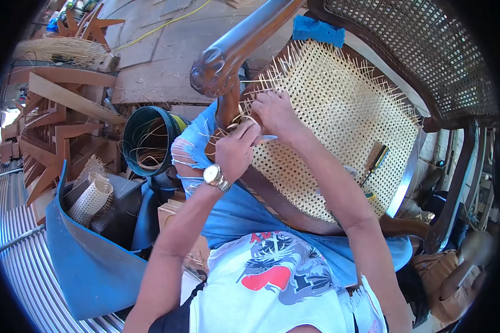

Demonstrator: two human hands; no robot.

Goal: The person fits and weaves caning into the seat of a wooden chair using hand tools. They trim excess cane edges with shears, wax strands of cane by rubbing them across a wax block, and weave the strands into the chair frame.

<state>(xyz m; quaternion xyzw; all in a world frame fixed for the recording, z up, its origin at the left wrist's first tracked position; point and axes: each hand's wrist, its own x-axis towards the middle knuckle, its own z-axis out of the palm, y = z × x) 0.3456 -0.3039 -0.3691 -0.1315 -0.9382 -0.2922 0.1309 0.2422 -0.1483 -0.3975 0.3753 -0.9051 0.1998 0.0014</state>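
The woven cane seat (328, 105) of the wooden chair lies directly under the right hand (275, 114) and spreads away to its right, with loose strand ends bristling along the far edges. The right hand is bent down at the seat's left edge, fingers curled in close to the strands there; whether they grip one cannot be told. Just beside it, nearer the body, the left hand (238, 150) is clenched, with a small pale pointed piece (268, 138) projecting from it toward the right wrist; what the fist encloses is hidden. A wristwatch (212, 175) sits on the left wrist.

The carved armrest (214, 69) rises beyond both hands, slightly to the left. A blue sponge (318, 31) rests at the seat's far edge, ahead and right of the right hand. A screwdriver (379, 160) with a yellow and black handle lies on the cane, well to the right of both hands. Left of the left hand stands a dark green bucket (129, 133) holding loose strands, and farther left, nearer the body, is a roll of cane webbing (90, 201).
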